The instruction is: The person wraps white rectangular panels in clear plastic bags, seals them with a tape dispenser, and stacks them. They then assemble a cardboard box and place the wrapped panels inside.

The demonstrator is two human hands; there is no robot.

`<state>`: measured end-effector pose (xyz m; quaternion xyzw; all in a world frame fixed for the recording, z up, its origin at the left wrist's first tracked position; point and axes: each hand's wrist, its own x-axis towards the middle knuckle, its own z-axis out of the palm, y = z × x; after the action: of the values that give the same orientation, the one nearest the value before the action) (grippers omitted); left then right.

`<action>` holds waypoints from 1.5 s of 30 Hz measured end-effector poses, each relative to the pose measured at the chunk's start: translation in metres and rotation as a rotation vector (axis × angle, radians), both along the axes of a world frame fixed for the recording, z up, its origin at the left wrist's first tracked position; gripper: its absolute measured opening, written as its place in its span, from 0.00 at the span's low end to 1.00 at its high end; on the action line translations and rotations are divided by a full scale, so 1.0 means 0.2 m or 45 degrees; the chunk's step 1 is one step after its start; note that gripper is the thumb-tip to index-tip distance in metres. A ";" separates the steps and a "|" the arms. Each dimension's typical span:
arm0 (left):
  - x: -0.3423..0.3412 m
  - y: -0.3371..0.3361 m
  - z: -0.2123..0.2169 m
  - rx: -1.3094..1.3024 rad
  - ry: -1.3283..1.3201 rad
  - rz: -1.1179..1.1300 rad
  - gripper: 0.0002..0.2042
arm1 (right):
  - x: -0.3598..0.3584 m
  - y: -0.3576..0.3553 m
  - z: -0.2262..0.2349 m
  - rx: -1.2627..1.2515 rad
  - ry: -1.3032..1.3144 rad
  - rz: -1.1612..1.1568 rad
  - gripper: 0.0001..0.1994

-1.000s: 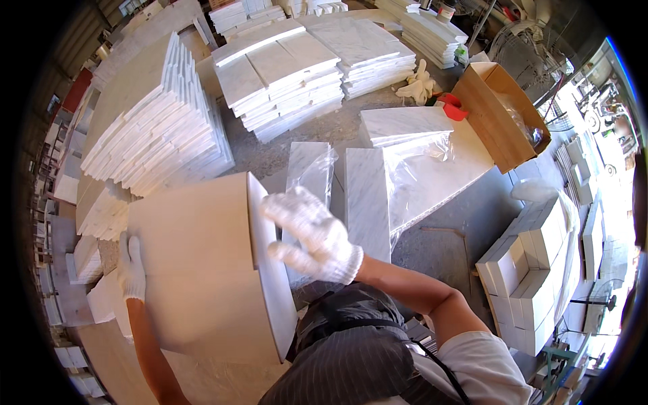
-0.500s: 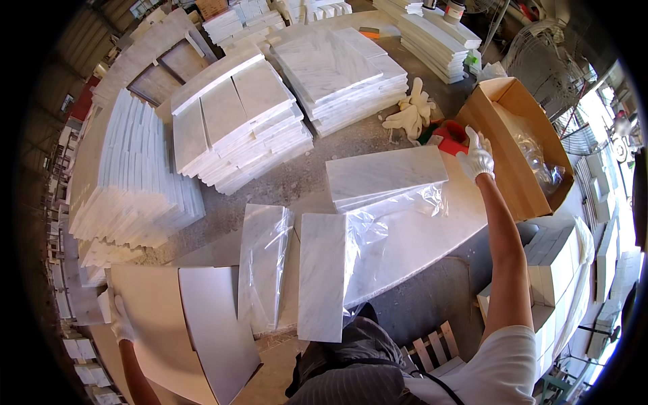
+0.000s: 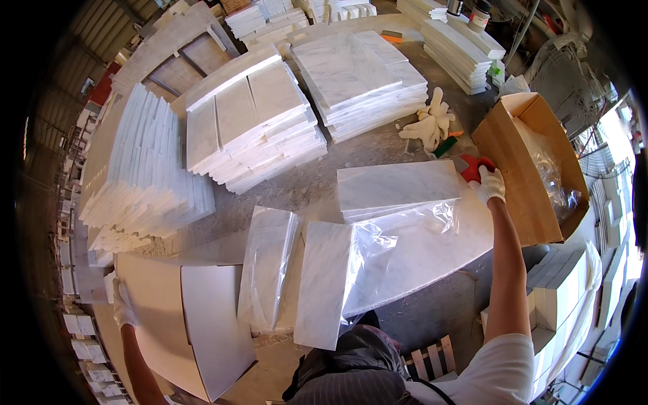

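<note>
My left hand, in a white glove, grips the left edge of a flat tan cardboard sheet lying at the lower left. My right arm stretches far to the right. There my right hand, also gloved, closes on a red tool lying beside an open brown cardboard box. Between my hands lie a white marble tile half inside a clear plastic bag, a second bagged tile, and a short stack of bare tiles.
Tall stacks of white marble tiles fill the back, with another stack beside them. Tiles lean in a row at the left. A pile of white gloves lies near the box. White cartons stand at the right.
The cardboard sheet, held up in front of me a second ago, now lies low at the left. My right hand left it and reached out right to the red tool.
</note>
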<state>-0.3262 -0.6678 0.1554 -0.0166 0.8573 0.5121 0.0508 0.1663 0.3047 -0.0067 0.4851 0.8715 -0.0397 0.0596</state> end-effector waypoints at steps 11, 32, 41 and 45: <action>0.24 0.21 0.23 -1.028 0.502 -0.044 0.31 | 0.11 -0.74 0.62 -1.485 2.225 -0.234 0.32; 0.23 0.28 0.47 -0.736 -0.045 -0.223 0.40 | -0.96 -3.37 1.03 -1.960 1.741 1.147 0.36; 0.32 0.33 0.38 -1.080 0.213 -0.150 0.37 | -0.99 -3.40 1.07 -2.235 1.502 0.962 0.28; 0.35 0.35 0.39 -1.213 0.199 -0.087 0.35 | -1.04 -3.35 1.18 -2.325 1.329 0.906 0.29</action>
<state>-0.2564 -0.5972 0.2326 0.0287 0.9977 0.0602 -0.0103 -0.0426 -0.3657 0.2284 -0.0950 0.5226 -0.8468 0.0284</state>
